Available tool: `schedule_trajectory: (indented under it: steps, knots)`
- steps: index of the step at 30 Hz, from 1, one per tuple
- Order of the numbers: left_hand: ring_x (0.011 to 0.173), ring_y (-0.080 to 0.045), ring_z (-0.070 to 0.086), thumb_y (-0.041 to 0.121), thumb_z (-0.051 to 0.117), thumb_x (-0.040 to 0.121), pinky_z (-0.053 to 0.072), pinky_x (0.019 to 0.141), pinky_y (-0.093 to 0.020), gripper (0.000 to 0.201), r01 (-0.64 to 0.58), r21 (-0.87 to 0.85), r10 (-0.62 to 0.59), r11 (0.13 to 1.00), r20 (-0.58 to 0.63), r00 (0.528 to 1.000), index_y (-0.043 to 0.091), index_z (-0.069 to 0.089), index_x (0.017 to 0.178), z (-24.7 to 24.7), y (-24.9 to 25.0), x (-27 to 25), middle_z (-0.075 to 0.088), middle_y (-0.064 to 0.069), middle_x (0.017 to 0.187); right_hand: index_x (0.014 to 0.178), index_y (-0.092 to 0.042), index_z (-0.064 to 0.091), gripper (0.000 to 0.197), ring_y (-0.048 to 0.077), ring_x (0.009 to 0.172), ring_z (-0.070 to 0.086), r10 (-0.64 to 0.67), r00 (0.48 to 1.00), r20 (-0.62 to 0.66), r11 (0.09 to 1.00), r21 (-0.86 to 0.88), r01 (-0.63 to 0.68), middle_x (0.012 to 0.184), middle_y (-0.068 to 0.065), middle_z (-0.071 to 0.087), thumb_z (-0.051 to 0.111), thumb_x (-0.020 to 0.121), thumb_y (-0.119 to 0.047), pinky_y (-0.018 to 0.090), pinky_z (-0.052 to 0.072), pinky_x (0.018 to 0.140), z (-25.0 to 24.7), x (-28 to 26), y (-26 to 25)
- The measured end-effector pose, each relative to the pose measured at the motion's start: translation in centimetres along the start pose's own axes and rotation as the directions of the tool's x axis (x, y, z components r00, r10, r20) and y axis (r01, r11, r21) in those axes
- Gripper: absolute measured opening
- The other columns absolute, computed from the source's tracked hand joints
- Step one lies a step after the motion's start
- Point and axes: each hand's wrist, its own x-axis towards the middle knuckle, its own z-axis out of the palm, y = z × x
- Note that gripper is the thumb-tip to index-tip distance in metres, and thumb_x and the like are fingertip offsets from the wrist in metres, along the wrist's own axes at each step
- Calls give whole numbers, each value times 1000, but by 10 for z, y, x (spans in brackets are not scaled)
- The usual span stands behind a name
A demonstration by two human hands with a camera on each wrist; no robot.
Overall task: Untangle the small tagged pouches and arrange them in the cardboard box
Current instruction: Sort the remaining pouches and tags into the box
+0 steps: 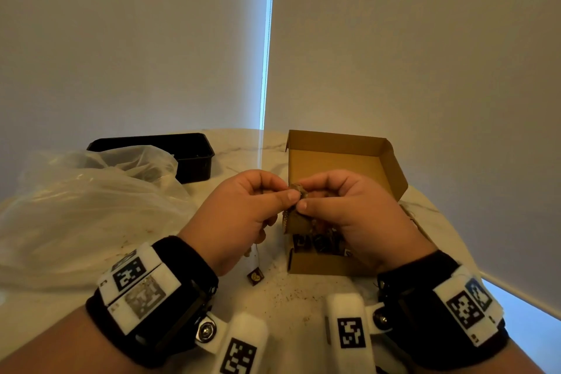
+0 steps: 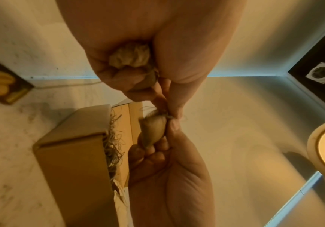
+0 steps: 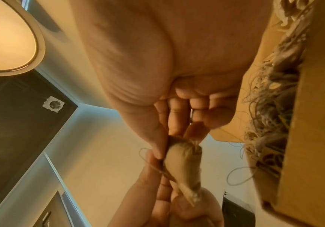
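- Both hands are up in front, thumbs nearly touching at the tips.
- Left hand (image 1: 243,215): fingers curled in, thumb and forefinger pinching.
- Right hand (image 1: 349,209): same deal, curled and pinching, knuckles up.
- Black bands with white marker blocks on both wrists.

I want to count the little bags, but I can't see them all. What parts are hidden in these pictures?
- Head view: the left hand and right hand cover most of the pouch they pinch.
- Head view: the right hand hides much of the cardboard box contents; no count possible.
- Head view: the dangling tag print is too small.
- Wrist views: box strings are blurred.
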Motion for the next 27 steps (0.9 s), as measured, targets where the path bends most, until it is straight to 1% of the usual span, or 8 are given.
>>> schedule_trajectory:
  steps: [3, 5, 7, 11, 15, 20, 24, 27]
  knots:
    - [53, -10, 46, 27, 73, 86, 35, 42, -22, 14, 32, 54, -32, 998, -7, 999, 17, 69, 95, -1, 1, -1, 57, -7, 75, 97, -18, 73, 15, 10, 75, 74, 47, 991, -122, 993, -103, -59, 86, 0, 78, 71, 87, -7, 24, 57, 63, -10, -3, -5]
    - [43, -2, 44, 28, 74, 85, 33, 38, -19, 20, 69, 139, -67, 988, -14, 998, 20, 67, 101, -2, 0, -2, 56, 1, 70, 94, -24, 72, 14, 12, 75, 74, 69, 958, -278, 978, -172, -120, 87, -2, 77, 70, 89, -11, 26, 57, 62, -24, -3, -6]
    - [47, -4, 46, 29, 77, 83, 34, 39, -19, 29, 117, 226, -123, 967, 13, 992, 26, 64, 108, -2, -2, -2, 58, 2, 74, 93, -26, 70, 15, 13, 77, 72, 62, 925, -374, 947, -270, -172, 89, -1, 76, 68, 91, -11, 25, 54, 60, -39, -4, -8]
    - [62, -12, 50, 28, 81, 79, 36, 44, -20, 45, 159, 299, -178, 941, 39, 983, 33, 60, 118, -5, -7, 1, 69, 2, 88, 92, -28, 66, 19, 13, 82, 66, 147, 932, -331, 740, -589, -326, 93, -1, 70, 65, 92, -10, 26, 53, 62, -53, -7, -10]
    - [64, -12, 53, 25, 80, 80, 39, 50, -23, 52, 151, 338, -187, 929, 77, 979, 40, 59, 124, -4, -10, 2, 72, -1, 96, 88, -30, 65, 20, 15, 83, 63, 291, 914, -285, 570, -716, -404, 93, -2, 66, 65, 91, -10, 27, 55, 66, -52, -5, -10]
    - [54, -2, 56, 21, 79, 82, 41, 51, -19, 53, 137, 375, -186, 917, 97, 978, 33, 59, 130, -1, -13, 2, 75, 3, 91, 116, -20, 67, 22, 23, 110, 60, 392, 881, -265, 320, -859, -400, 116, 3, 64, 62, 96, -17, 35, 51, 97, -45, 4, -11]
    - [47, 7, 55, 17, 78, 82, 38, 50, -18, 51, 133, 379, -179, 916, 91, 980, 29, 60, 129, -1, -12, 2, 75, 6, 85, 114, -18, 67, 21, 23, 99, 63, 346, 901, -261, 264, -895, -361, 106, 6, 67, 55, 97, -21, 37, 55, 91, -41, 5, 1]
    - [51, 4, 57, 18, 79, 81, 38, 50, -19, 52, 154, 375, -200, 914, 86, 976, 30, 61, 128, -1, -12, 1, 76, 8, 84, 114, -16, 67, 22, 24, 98, 64, 348, 897, -271, 270, -888, -373, 105, 7, 68, 53, 97, -17, 37, 56, 90, -39, 7, 3]
